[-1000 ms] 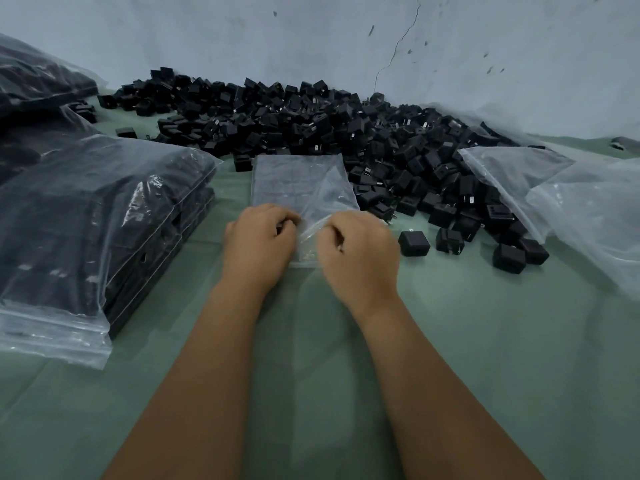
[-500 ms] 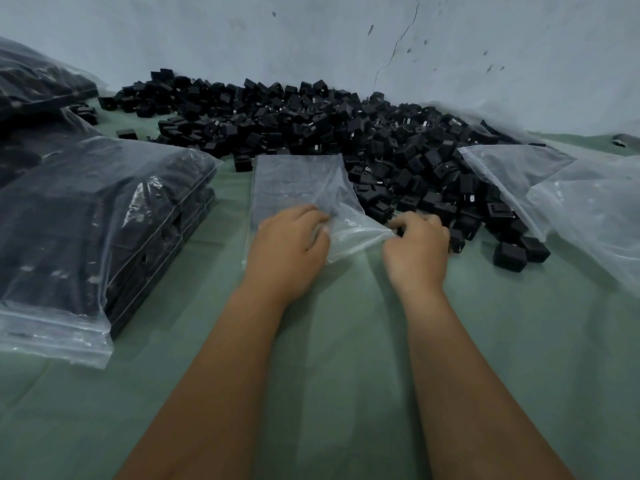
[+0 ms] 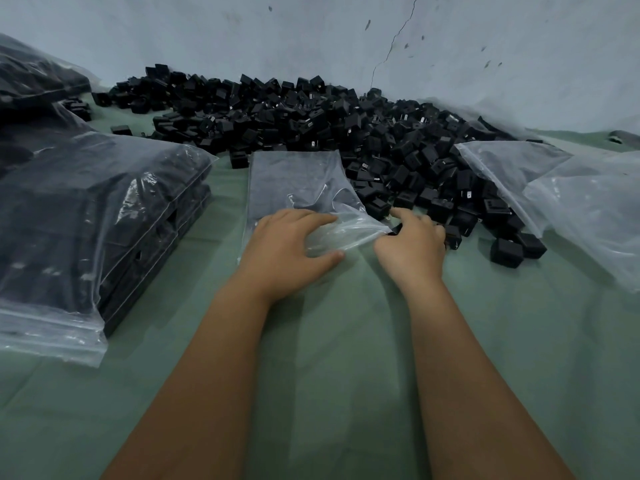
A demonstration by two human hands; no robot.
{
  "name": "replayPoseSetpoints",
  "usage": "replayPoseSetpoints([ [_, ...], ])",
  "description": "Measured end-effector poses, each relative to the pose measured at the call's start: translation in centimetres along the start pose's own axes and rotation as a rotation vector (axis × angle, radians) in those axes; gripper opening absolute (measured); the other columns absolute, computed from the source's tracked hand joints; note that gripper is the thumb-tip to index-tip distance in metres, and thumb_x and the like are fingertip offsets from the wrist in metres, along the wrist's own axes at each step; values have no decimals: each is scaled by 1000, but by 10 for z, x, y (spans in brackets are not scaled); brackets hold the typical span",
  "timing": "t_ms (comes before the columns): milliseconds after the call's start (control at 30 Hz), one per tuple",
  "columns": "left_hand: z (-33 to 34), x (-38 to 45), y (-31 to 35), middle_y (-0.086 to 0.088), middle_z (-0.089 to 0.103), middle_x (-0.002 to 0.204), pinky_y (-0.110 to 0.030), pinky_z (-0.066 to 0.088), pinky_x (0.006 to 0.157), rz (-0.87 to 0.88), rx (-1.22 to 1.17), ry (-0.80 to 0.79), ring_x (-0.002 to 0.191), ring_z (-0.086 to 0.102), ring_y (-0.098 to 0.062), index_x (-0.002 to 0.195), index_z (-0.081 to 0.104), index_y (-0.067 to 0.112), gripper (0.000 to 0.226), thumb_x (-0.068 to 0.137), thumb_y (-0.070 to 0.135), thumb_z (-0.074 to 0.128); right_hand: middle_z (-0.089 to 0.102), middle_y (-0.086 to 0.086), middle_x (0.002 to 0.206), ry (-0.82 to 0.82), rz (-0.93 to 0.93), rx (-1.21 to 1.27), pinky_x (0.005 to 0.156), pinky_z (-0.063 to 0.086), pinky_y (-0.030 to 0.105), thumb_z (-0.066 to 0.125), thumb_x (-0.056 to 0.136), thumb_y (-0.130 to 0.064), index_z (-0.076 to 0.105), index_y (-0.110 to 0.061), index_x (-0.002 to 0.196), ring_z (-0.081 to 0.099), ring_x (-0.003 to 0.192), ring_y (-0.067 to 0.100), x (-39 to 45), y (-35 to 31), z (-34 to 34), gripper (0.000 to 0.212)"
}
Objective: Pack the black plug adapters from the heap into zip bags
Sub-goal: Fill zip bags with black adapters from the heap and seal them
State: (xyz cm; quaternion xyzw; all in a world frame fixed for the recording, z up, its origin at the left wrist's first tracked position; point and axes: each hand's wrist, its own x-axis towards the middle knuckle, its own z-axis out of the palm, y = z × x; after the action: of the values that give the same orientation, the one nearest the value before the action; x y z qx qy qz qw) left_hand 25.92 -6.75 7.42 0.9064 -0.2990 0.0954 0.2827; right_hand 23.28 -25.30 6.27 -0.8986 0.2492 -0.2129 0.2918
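Where right hand (image 3: 414, 245) meets heap (image 3: 311, 116) — fingers (image 3: 403, 213) blur, grip unclear.

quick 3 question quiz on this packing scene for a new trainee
1. True or false: the empty zip bag lies on the green cloth just in front of the heap of black adapters.
2. Which hand holds the mouth of the empty bag open? A) left hand B) right hand
3. Fill in: the filled bags are stacked on the person's ____ side.

Key: 1 true; 2 A; 3 left.
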Motion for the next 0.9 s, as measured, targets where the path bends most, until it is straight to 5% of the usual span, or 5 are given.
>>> replayPoseSetpoints([
  [267,-6,1,-9,-1,64,116,-43,40,101,-75,-23,134,111,54,-25,123,65,21,50,77,4,61,57,3,119,51,-43,48,96,34,35,56,84,-18,56,-29,127,39,115,26,2,5,3,44],
  [500,-4,0,-9,2,66,101,-40,41,97,-138,-48,214,102,55,-21,124,64,26,37,88,25,61,54,-3,108,311,-13,289,87,46,35,62,83,-22,58,-21,116,54,102,19,-1,-9,-4,34],
  [633,-4,4,-10,2,70,102,-40,42,95,-132,-37,197,104,57,-23,117,69,23,29,96,32,52,53,4,105,471,-408,259,82,43,32,59,72,-8,60,-13,100,49,97,21,-20,-32,-5,28],
  [767,-6,3,-10,-4,56,71,-39,36,68,-115,-16,203,76,51,-30,70,57,10,35,89,34,41,50,10,103,316,-708,260,64,50,35,62,70,-14,59,-7,95,54,84,23,-50,-61,8,25],
  [900,-7,2,-11,-10,59,72,-40,38,66,-120,-13,185,72,52,-33,70,56,8,13,82,10,53,54,1,97,162,-672,213,56,48,37,62,73,-21,54,-11,99,54,75,19,-61,-70,17,29],
])
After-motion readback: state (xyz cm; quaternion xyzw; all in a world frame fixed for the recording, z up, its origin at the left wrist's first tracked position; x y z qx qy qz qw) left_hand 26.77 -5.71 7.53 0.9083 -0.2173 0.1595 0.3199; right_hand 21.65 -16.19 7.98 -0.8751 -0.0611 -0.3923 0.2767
